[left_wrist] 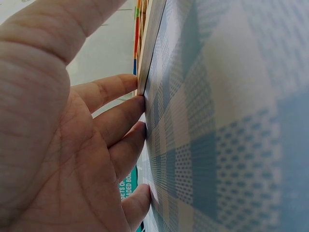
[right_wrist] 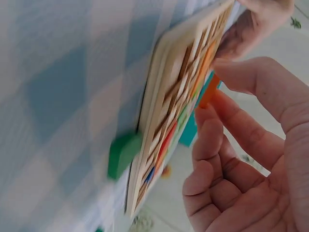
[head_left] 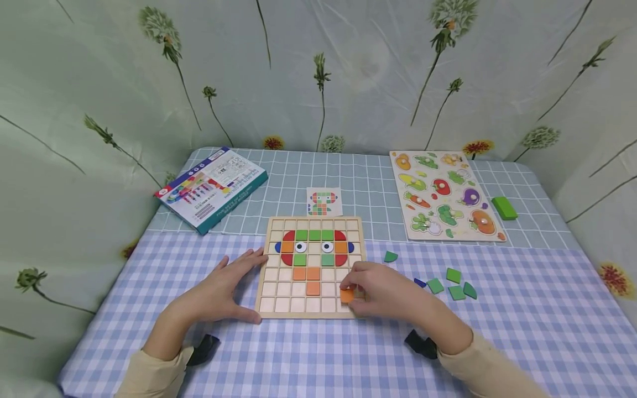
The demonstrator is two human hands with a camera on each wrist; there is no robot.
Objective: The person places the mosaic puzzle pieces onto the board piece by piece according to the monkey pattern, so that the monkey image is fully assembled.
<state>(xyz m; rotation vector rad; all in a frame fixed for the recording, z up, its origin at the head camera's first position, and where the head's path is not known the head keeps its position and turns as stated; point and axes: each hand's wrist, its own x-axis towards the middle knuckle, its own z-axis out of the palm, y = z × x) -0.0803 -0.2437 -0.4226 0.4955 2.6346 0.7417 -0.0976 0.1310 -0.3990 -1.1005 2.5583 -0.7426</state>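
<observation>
A wooden grid board (head_left: 318, 315) lies on the checked cloth, with red, green, orange and blue pieces and two eye pieces forming a face-like pattern in its squares. My left hand (head_left: 214, 293) rests at the board's left edge, fingers spread; in the left wrist view, fingertips (left_wrist: 137, 104) touch the frame and cloth. Over the lower right squares, my right hand (head_left: 385, 290) pinches an orange square tile (head_left: 346, 297) between thumb and fingers. The right wrist view shows that tile (right_wrist: 210, 91) held above the board's surface. Behind the board lies a small pattern card (head_left: 332, 208).
Right of the board lie a green quarter-round piece (head_left: 390, 256), a blue piece (head_left: 419, 282) and several green pieces (head_left: 456, 292). A vegetable peg puzzle (head_left: 448, 196) and a green block (head_left: 505, 208) are at the back right. A puzzle box (head_left: 214, 188) sits back left.
</observation>
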